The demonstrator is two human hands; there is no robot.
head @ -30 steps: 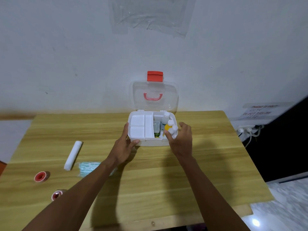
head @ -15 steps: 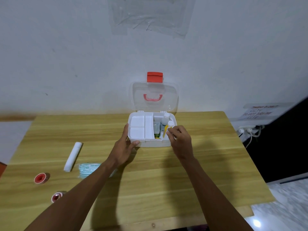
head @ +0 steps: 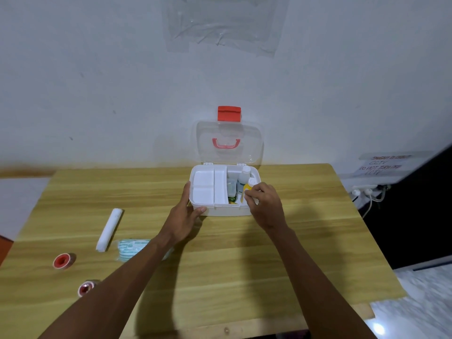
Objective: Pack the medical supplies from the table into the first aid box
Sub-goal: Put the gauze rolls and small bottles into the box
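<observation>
Tape rolls: two red-cored rolls, one (head: 64,261) near the desk's left edge, the other (head: 85,288) nearer the person, partly cut off by the left forearm.
White roll: a long roll (head: 109,230) lying flat, its long axis running away from the person and slightly right; well apart from the box.
Mask pack: a teal-striped pack (head: 132,248) just right of the white roll, its right part hidden under the left forearm.
Desk: wood top (head: 293,241) carrying everything.
Left hand: the hand (head: 187,212) grips the box's near-left corner, thumb on the front wall, fingers up the left side; it holds the box steady.
Box: white first aid box (head: 230,211) at the desk's far middle, clear lid (head: 230,143) standing open against the wall; a white tray (head: 209,187) fills its left half.
Bottle: a yellow bottle (head: 249,185) with a white cap stands in the right half, beside a taller white bottle (head: 243,176).
Right hand: the hand (head: 265,204) pinches the yellow bottle at fingertip level, over the box's right side.
Key relation: all remaining supplies lie left of the box, so the left hand is nearer them.
Unclear: the box's lower contents are mostly hidden; whether the yellow bottle rests on the bottom cannot be told.
</observation>
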